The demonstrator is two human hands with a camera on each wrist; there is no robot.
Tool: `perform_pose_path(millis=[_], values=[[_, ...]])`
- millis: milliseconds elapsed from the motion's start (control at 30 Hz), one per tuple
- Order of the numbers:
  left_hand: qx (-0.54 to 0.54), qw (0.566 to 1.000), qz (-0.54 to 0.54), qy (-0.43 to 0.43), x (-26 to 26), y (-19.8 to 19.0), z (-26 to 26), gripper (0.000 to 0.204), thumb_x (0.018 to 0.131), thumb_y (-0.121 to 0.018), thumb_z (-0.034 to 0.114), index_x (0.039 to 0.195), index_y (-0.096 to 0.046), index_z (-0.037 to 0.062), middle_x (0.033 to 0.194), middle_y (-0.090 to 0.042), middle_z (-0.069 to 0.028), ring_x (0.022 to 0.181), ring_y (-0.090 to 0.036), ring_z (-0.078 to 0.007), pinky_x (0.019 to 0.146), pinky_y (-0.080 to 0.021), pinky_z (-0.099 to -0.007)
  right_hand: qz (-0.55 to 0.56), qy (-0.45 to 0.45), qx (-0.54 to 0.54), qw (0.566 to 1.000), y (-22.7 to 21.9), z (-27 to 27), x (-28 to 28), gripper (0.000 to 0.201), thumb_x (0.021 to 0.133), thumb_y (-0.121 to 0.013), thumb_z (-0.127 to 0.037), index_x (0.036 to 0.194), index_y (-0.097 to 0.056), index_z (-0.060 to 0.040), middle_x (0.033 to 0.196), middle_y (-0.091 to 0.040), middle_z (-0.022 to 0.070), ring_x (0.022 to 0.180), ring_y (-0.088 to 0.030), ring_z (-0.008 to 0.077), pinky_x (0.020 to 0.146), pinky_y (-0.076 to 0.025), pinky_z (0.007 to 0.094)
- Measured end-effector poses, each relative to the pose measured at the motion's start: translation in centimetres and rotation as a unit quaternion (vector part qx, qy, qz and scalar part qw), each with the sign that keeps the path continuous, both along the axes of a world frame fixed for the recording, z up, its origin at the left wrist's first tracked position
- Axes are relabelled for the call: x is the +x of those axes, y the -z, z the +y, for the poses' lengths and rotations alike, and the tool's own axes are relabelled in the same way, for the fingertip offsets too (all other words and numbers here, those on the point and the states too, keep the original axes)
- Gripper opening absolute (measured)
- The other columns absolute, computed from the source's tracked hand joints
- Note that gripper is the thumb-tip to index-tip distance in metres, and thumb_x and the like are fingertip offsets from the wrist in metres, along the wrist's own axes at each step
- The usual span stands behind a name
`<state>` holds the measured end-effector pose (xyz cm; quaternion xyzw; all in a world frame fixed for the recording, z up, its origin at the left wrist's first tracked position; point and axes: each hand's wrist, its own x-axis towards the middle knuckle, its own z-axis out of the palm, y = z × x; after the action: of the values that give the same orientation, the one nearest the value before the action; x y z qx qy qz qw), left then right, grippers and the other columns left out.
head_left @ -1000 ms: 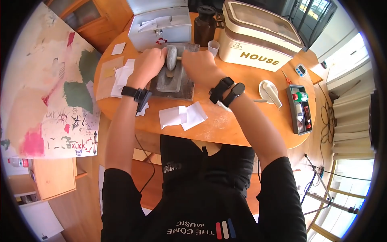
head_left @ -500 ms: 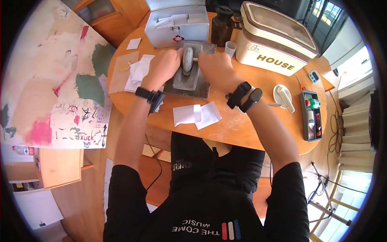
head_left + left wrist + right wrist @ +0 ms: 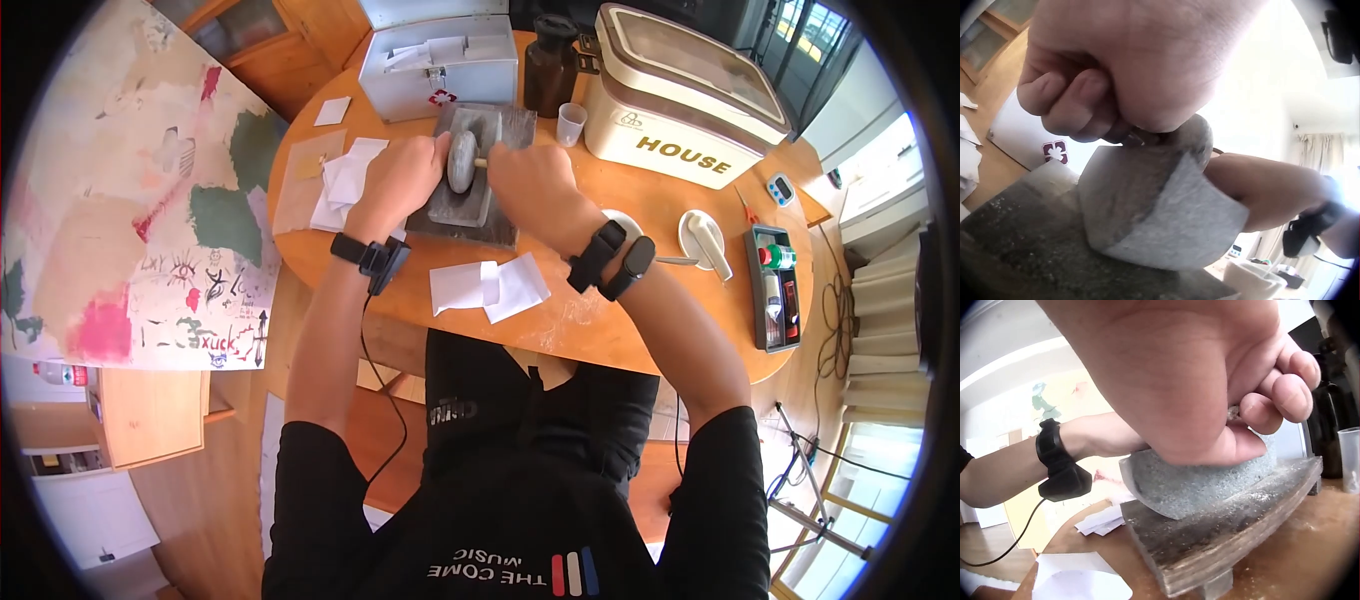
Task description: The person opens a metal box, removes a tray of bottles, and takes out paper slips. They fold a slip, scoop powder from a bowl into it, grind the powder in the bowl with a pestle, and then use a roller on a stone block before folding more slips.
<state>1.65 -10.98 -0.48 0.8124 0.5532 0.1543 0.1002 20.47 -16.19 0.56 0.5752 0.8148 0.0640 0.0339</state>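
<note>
The stone grinding wheel (image 3: 462, 162) stands on edge in the stone trough (image 3: 465, 212), just above the centre of the frame, with the wooden board (image 3: 519, 125) beneath. The left hand (image 3: 405, 178) is curled in a fist at the wheel's left, its fingers apparently clamped on the wooden handle (image 3: 481, 162), though that end is mostly hidden. The right hand (image 3: 538, 185) has its fingers bent and its thumb closed against the other end, which shows between them in the right wrist view.

This looks like grinding, and good rolling here probably depends on equal pressure from both fists, so that the wheel runs upright along the channel without scraping a wall. The right thumb sits close to the trough's rim; a slightly higher grip would likely spare it a pinch. Pale flecks lie on the board, so short, even strokes should spill less. The board is raised on feet, so a lopsided push might shift it. What lies under the wheel cannot be made out. The paper sheets (image 3: 490, 285), lower down near the table's edge, are best left undisturbed by the forearms.
</note>
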Motion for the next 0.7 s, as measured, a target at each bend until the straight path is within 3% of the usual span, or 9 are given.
perform_pose_path(millis=[200,333,433,567,700], values=[[0.050,0.997,-0.055,0.014,0.9,1.9,5.1,0.053,0.111,-0.045,0.035,0.094,-0.071,-0.0071,0.089,-0.067,-0.0335,0.091,-0.064,-0.0541,0.083,-0.051,-0.0569,0.002,0.022,0.022,1.000,-0.1,3.4,0.5,0.020,0.093,-0.071,-0.017,0.107,-0.068,-0.0047,0.095,-0.079,0.0080,0.088,-0.079,0.0239,0.068,-0.058,0.0350],[0.036,0.999,0.003,0.013,0.9,0.2,2.7,0.053,0.110,-0.046,0.035,0.091,-0.072,-0.0066,0.087,-0.068,-0.0331,0.086,-0.066,-0.0529,0.080,-0.052,-0.0570,0.023,0.035,0.008,0.999,0.5,1.6,0.0,0.019,0.092,-0.072,-0.018,0.106,-0.068,-0.0056,0.092,-0.078,0.0069,0.087,-0.079,0.0242,0.066,-0.058,0.0354],[0.021,1.000,0.016,0.000,0.3,-1.0,-0.9,0.054,0.110,-0.047,0.036,0.087,-0.072,-0.0060,0.084,-0.068,-0.0323,0.081,-0.067,-0.0518,0.075,-0.053,-0.0574,0.062,0.000,0.064,0.996,1.6,-0.9,-0.1,0.016,0.086,-0.071,-0.013,0.096,-0.061,-0.0055,0.075,-0.073,0.0104,0.068,-0.076,0.0270,0.054,-0.055,0.0381],[0.031,0.999,0.009,-0.005,0.1,-0.5,-1.2,0.057,0.110,-0.047,0.038,0.082,-0.071,-0.0052,0.082,-0.068,-0.0311,0.078,-0.066,-0.0515,0.073,-0.052,-0.0580,0.036,-0.010,0.059,0.998,1.2,-0.9,0.0,0.014,0.087,-0.070,-0.012,0.094,-0.060,-0.0064,0.072,-0.072,0.0088,0.068,-0.076,0.0275,0.053,-0.055,0.0380],[0.064,0.998,-0.028,0.001,1.7,0.7,3.1,0.055,0.110,-0.047,0.037,0.086,-0.073,-0.0042,0.085,-0.069,-0.0309,0.082,-0.067,-0.0515,0.075,-0.053,-0.0572,0.008,0.030,0.034,0.999,1.0,2.8,1.0,0.016,0.091,-0.072,-0.016,0.103,-0.066,-0.0072,0.088,-0.078,0.0080,0.081,-0.079,0.0245,0.062,-0.057,0.0354]])
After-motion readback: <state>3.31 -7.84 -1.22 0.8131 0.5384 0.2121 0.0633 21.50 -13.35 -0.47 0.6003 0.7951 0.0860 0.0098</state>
